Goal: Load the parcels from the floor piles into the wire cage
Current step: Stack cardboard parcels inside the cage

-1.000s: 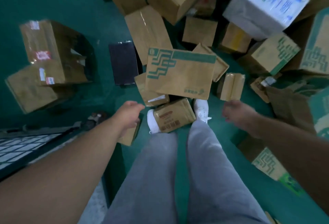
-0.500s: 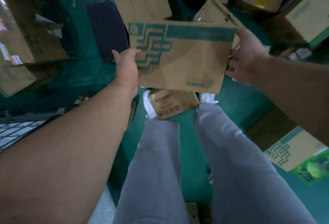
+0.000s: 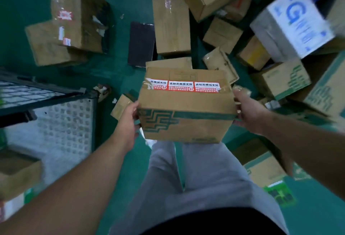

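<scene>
I hold a brown cardboard box point(image 3: 184, 108) with green print and a red-and-white tape strip in front of my legs, lifted off the floor. My left hand point(image 3: 128, 121) grips its left side and my right hand point(image 3: 250, 109) grips its right side, fingers curled over the edges. The wire cage point(image 3: 46, 96) stands at the left, with a perforated white floor and a dark frame. A brown parcel point(image 3: 16, 177) sits inside it at the lower left.
Many cardboard parcels lie piled on the green floor ahead and to the right, among them a white box with blue print point(image 3: 293, 22). Two stacked brown boxes point(image 3: 65, 29) and a flat black parcel point(image 3: 141, 44) lie at the upper left. A green-printed box point(image 3: 265, 169) is by my right leg.
Both hands reached down, took the green-printed box by its sides and lifted it off the floor toward me. The view has turned left, bringing the cage in.
</scene>
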A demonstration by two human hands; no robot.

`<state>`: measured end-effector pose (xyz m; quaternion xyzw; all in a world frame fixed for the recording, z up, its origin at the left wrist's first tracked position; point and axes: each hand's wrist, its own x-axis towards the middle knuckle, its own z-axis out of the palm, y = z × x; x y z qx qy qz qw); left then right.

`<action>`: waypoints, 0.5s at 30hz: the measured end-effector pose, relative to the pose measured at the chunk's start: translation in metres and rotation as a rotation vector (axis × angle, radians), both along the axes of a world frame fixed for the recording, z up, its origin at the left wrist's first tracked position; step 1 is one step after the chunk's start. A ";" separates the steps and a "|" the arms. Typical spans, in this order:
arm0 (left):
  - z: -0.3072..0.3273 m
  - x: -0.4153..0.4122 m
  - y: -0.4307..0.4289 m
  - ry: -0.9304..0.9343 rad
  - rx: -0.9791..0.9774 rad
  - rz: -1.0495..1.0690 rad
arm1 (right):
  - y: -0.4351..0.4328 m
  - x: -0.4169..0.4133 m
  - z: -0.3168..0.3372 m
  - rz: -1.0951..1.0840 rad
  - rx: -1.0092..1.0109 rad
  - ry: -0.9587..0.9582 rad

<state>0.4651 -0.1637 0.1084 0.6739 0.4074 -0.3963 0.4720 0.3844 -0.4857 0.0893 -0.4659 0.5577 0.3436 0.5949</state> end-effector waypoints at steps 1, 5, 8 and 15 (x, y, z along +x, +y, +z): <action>0.018 -0.006 0.001 0.000 0.006 0.012 | -0.002 0.001 0.015 0.060 0.007 -0.024; 0.074 -0.025 0.007 -0.113 0.005 0.056 | 0.007 0.010 0.066 0.241 -0.016 -0.064; 0.107 -0.043 0.030 -0.229 0.025 0.109 | 0.029 0.022 0.095 0.294 -0.034 -0.003; 0.162 -0.121 0.154 -0.415 -0.013 0.402 | 0.139 0.015 0.149 0.551 0.026 0.005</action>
